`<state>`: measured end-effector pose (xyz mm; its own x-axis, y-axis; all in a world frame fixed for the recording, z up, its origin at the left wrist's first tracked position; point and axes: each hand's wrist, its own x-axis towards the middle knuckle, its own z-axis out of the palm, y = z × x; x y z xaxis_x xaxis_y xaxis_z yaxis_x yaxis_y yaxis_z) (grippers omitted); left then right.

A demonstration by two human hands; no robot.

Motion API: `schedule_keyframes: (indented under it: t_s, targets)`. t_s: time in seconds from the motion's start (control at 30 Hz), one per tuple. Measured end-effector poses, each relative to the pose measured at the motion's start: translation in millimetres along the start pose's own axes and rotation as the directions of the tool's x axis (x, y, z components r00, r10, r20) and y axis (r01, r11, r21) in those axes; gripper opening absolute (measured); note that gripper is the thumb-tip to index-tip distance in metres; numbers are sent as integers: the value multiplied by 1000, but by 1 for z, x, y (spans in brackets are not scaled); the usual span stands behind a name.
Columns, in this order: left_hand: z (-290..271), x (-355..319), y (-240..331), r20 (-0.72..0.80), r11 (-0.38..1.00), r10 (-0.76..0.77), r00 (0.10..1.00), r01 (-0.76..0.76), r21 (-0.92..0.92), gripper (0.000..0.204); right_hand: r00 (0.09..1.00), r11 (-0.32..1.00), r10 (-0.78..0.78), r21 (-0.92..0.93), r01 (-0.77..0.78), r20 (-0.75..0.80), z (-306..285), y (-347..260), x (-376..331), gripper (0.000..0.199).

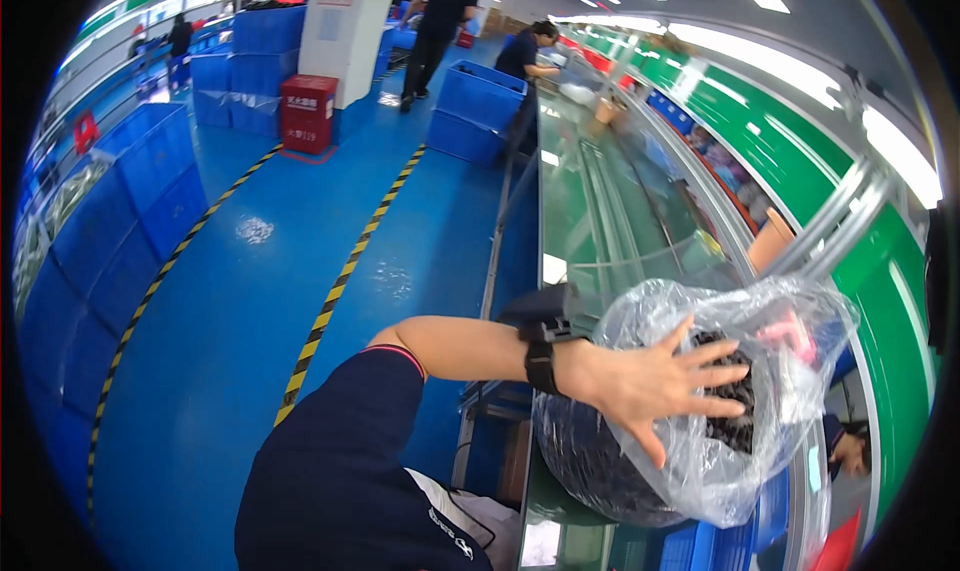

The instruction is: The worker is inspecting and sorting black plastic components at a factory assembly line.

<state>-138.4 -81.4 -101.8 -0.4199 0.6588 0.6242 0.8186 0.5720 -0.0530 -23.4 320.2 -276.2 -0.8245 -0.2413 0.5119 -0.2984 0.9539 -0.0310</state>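
Note:
My left hand [650, 381] lies spread over the opening of a large clear plastic bag [640, 471], palm down with the fingers apart. A dark strap with a black device [545, 321] sits on that wrist. Through the plastic shows a mass of small dark pieces [735, 431], too jumbled to name; the fingertips reach over them. Something pink [790, 336] and a whitish piece [800, 396] show within the crumpled film at the bag's right side. My right hand is out of view.
The bag rests on a long green-topped bench [590, 211] with a metal rail. Below it are blue baskets [700, 546]. One person [525, 56] leans at the bench's far end; another [440, 21] walks the aisle. Blue bins [110, 231] line the left; a red box [308, 116] stands by a pillar.

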Motion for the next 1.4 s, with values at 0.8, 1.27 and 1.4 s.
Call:
schedule_keyframes:
  t_s: [0.8,1.27,1.4]
  targets:
    - [103,0,-9,-260,992,96,961,-114,-56,106,933,933,322,217,-285,-159,-55,-53,-27,10]
    - [92,-5,1,-266,998,55,962,-64,-26,106,908,927,344,244,-286,-241,-72,-58,-28,16]
    - [62,-12,13,-259,994,101,961,-85,74,102,907,938,318,233,-258,-277,-77,-62,-32,20]
